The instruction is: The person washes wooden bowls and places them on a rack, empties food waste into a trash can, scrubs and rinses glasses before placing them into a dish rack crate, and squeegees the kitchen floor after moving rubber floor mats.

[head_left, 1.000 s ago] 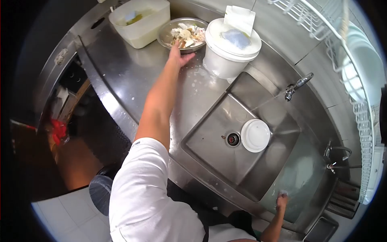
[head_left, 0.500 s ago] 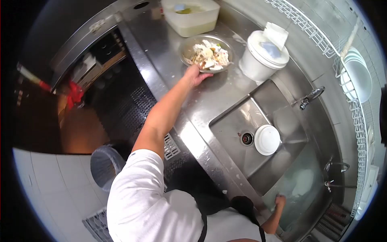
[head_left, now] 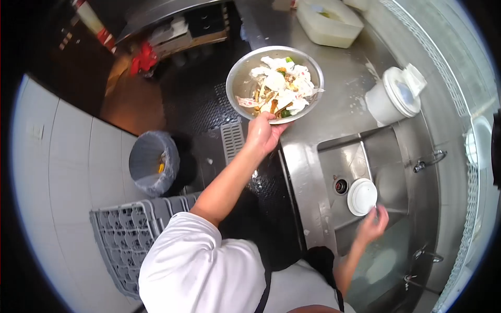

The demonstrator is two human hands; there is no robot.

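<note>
The left hand (head_left: 265,133) is clamped on the near rim of a metal bowl (head_left: 241,86), thumb over the edge and fingers underneath. The bowl is held out in front of the person, its outline crossing the edge of the tabletop (head_left: 342,78) and the dark floor (head_left: 193,104). Food scraps (head_left: 300,81) and crumpled white paper lie heaped inside, with bits of green and brown among them.

The right hand (head_left: 373,224), blurred, is just beside a stack of white plates (head_left: 361,197) in the sink (head_left: 348,156); its fingers are bent, and whether they touch the plates cannot be told. The plates sit next to the drain (head_left: 341,186). Nearer the person is a basin of cloudy water (head_left: 383,261).

Farther out, a white bucket (head_left: 381,101) and a pale tub (head_left: 326,35) stand on the tabletop. Across the floor, a bag-lined bin (head_left: 143,180) stands near a grey rack (head_left: 122,235).
</note>
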